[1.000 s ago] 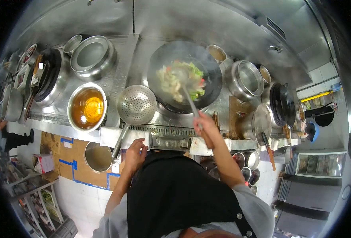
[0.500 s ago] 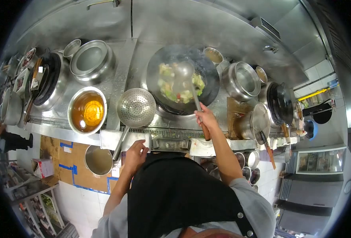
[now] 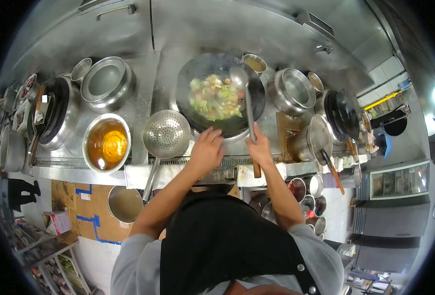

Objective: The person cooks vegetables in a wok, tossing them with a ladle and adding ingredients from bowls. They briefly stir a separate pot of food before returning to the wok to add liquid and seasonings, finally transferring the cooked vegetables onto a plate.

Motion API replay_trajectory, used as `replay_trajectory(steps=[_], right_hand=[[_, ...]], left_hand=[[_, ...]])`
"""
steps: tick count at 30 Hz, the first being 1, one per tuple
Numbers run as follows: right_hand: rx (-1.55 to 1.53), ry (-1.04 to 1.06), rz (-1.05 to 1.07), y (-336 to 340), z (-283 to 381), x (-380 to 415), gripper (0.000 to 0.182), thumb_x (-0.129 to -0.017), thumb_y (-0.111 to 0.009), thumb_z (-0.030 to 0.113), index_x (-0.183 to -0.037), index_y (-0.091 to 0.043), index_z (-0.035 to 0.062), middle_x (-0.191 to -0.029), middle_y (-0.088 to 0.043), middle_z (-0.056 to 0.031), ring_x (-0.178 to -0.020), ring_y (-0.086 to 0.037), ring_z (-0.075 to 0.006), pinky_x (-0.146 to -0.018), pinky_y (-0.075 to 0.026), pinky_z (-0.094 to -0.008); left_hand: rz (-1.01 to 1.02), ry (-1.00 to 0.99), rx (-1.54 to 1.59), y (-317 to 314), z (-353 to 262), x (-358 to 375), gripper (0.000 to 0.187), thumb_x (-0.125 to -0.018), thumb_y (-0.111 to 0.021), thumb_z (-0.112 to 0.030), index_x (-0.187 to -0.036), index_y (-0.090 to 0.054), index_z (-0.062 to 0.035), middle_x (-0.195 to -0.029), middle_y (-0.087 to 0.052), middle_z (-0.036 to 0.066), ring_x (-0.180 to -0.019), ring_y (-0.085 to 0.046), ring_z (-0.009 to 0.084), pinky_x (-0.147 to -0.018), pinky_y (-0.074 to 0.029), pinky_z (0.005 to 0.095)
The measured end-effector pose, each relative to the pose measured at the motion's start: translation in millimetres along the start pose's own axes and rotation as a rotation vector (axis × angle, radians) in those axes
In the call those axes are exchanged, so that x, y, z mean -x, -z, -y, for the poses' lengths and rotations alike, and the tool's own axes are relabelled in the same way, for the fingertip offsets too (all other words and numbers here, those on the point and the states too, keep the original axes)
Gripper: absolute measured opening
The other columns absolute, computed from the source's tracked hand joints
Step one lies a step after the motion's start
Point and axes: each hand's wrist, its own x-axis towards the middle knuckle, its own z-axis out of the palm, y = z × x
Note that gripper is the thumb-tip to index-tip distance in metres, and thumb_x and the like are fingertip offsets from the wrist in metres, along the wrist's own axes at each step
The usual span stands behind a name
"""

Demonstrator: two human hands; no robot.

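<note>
Chopped green and pale food (image 3: pixel 216 97) lies in a black wok (image 3: pixel 185 110) on the stove. My right hand (image 3: pixel 259 146) is closed round the handle of a long ladle (image 3: pixel 250 108), whose bowl rests over the wok's upper right part. At the wok's near edge is my left hand (image 3: pixel 206 150), palm down, its fingers somewhat spread and nothing seen in them. Left of it a perforated strainer (image 3: pixel 167 133) lies with its handle toward me.
A bowl of amber liquid (image 3: pixel 87 147) stands at the left. Metal pots (image 3: pixel 276 93) and a lidded pot (image 3: pixel 301 142) stand at the right. Below the counter edge is a pot (image 3: pixel 112 204). A person's dark-clad legs (image 3: pixel 23 191) show far left.
My left hand has moved up and right, from the counter's front edge to the wok's near edge. The ladle bowl has shifted right, away from the food's middle. The view has shifted slightly.
</note>
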Motion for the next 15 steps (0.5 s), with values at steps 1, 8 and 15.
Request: replay_trajectory(steps=[1, 8, 15], right_hand=[[-0.03, -0.084, 0.01, 11, 12, 18, 0.075, -0.095, -0.067, 0.006, -0.162, -0.035, -0.0008, -0.143, -0.063, -0.0297, -0.126, -0.066, -0.0332, -0.106, -0.048, -0.032], [-0.248, 0.008, -0.072, -70, -71, 94, 0.08, -0.098, -0.066, 0.0, -0.167, -0.027, 0.0051, -0.131, -0.069, -0.0163, -0.095, -0.063, -0.0131, -0.081, -0.051, -0.0267], [-0.696, -0.099, -0.079, 1, -83, 138, 0.072, -0.1, -0.067, 0.007, -0.164, -0.035, 0.0045, -0.078, -0.062, -0.0033, -0.062, -0.051, -0.0085, -0.057, -0.045, -0.0261]], left_hand=[[0.094, 0.062, -0.059, -11, 10, -7, 0.018, -0.086, -0.076, -0.017, -0.097, -0.068, -0.0041, -0.119, -0.07, 0.016, -0.119, -0.062, 0.0377, -0.1, -0.051, 0.0505], [0.214, -0.031, -0.255, -51, 45, -1, 0.013, -0.085, -0.073, -0.015, -0.09, -0.067, -0.0042, -0.092, -0.065, 0.012, -0.096, -0.06, 0.0337, -0.087, -0.049, 0.0456], [0.189, -0.002, -0.285, -64, 71, 6, 0.013, -0.088, -0.073, -0.014, -0.094, -0.069, -0.0028, -0.098, -0.07, 0.015, -0.099, -0.063, 0.0385, -0.091, -0.051, 0.0484]])
